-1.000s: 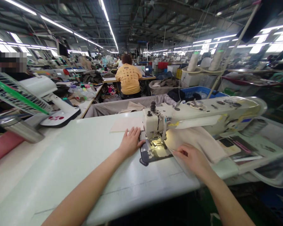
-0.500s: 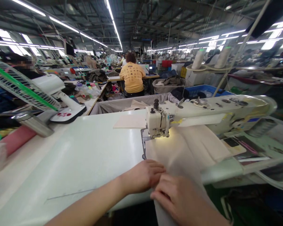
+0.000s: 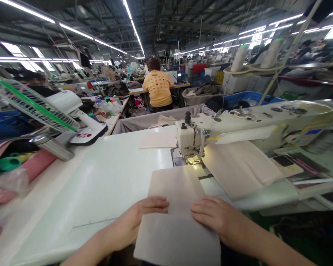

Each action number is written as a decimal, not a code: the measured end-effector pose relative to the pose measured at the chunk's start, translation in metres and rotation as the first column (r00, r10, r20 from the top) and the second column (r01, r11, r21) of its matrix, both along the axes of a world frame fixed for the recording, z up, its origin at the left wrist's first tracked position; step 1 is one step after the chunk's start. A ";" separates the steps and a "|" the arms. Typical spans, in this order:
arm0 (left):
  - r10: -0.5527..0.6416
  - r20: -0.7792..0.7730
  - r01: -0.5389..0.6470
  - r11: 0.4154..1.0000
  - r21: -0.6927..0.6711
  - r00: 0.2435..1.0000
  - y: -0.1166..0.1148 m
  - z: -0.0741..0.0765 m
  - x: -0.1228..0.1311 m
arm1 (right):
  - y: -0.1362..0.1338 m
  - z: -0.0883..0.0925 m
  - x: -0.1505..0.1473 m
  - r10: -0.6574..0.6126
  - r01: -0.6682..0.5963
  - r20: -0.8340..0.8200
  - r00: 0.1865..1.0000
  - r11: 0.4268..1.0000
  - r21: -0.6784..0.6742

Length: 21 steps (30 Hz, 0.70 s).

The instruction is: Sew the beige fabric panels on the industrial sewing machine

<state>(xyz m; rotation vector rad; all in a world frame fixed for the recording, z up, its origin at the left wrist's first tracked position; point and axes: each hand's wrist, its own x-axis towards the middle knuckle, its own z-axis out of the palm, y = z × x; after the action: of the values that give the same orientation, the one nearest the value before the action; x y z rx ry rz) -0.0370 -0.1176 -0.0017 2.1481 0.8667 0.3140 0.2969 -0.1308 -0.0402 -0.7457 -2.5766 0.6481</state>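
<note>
A beige fabric piece point(image 3: 176, 186) lies in front of the sewing machine point(image 3: 189, 138), its near part bent over the table's front edge. My left hand point(image 3: 148, 210) grips its left side, fingers on top and thumb hidden beneath. On the opposite side my right hand point(image 3: 215, 213) has its fingers closed over the right edge, thumb also out of sight. The fabric's far edge lies just short of the lit needle area, apart from the presser foot. Right of the needle, a second beige fabric piece point(image 3: 235, 164) rests under the machine arm.
Behind the machine head lies another beige panel point(image 3: 158, 140). A white fan point(image 3: 87, 133) and a steel flask point(image 3: 52, 147) stand at the left. Thread cones point(image 3: 238, 59) are at the back right. A person in a yellow shirt point(image 3: 158, 88) sits ahead.
My hands have moved apart, from close together to opposite sides of the fabric. The held fabric now lies in front of the needle, separate from the piece at the right.
</note>
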 end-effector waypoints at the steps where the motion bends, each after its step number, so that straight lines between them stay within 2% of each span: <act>1: 0.099 0.041 -0.095 0.991 -0.091 0.994 0.004 0.002 0.001 | 0.006 0.004 -0.002 -0.049 0.042 -0.069 0.996 0.994 -0.099; 2: 0.211 0.071 -0.197 0.966 -0.167 0.975 0.008 0.003 0.002 | 0.013 0.007 -0.005 -0.133 0.104 -0.126 0.983 0.971 -0.214; 3: 0.327 0.086 -0.301 0.926 -0.230 0.941 0.013 0.005 0.004 | 0.020 0.008 -0.008 -0.249 0.184 -0.164 0.955 0.925 -0.332; 5: 0.530 0.072 -0.483 0.814 -0.322 0.845 0.021 0.007 0.010 | 0.034 0.003 -0.017 -0.493 0.341 -0.183 0.851 0.782 -0.521; 6: 0.604 0.045 -0.554 0.756 -0.349 0.796 0.025 0.006 0.014 | 0.039 -0.003 -0.022 -0.582 0.393 -0.181 0.793 0.715 -0.578; 7: 0.663 0.011 -0.615 0.700 -0.364 0.749 0.028 0.004 0.018 | 0.043 -0.009 -0.027 -0.629 0.410 -0.186 0.755 0.674 -0.615; 8: 0.707 -0.020 -0.664 0.654 -0.363 0.707 0.031 0.001 0.023 | 0.046 -0.015 -0.032 -0.670 0.434 -0.193 0.717 0.645 -0.629; 10: 0.754 -0.052 -0.730 0.612 -0.304 0.654 0.034 -0.007 0.029 | 0.048 -0.025 -0.040 -0.736 0.493 -0.213 0.643 0.610 -0.620; 12: 0.763 -0.055 -0.756 0.623 -0.199 0.644 0.035 -0.017 0.032 | 0.046 -0.028 -0.043 -0.780 0.565 -0.225 0.584 0.590 -0.577; 13: 0.758 -0.056 -0.757 0.637 -0.145 0.649 0.035 -0.021 0.031 | 0.045 -0.027 -0.044 -0.777 0.585 -0.229 0.587 0.602 -0.543; 17: 0.741 -0.064 -0.742 0.670 0.005 0.669 0.034 -0.032 0.026 | 0.040 -0.020 -0.043 -0.701 0.611 -0.243 0.671 0.708 -0.355; 21: 0.715 -0.109 -0.708 0.699 0.100 0.691 0.034 -0.034 0.027 | 0.036 -0.019 -0.044 -0.720 0.687 -0.187 0.668 0.694 -0.215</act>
<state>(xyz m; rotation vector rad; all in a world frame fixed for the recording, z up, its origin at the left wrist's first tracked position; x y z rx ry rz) -0.0096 -0.0840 -0.0352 1.7914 1.7953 0.5788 0.2528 -0.0950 -0.0592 -1.4866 -1.7847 0.5891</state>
